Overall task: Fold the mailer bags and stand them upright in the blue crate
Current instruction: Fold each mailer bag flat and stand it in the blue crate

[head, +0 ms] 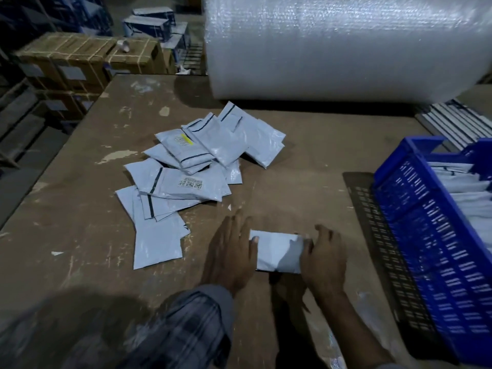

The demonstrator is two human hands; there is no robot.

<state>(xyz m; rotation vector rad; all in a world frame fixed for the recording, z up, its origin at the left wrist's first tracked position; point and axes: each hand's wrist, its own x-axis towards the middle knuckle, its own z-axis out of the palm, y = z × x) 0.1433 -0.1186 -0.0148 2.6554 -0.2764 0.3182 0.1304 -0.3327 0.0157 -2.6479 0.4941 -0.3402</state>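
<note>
A folded mailer bag [277,251] lies flat on the worn table [306,161] between the two hands. The left hand [230,255] rests open and flat, its thumb on the bag's left edge. The right hand [323,258] curls its fingers over the bag's right edge, pinching it. A loose pile of mailer bags [194,161] lies beyond the left hand. The blue crate [426,222], holding upright bags, stands just right of the right hand.
</note>
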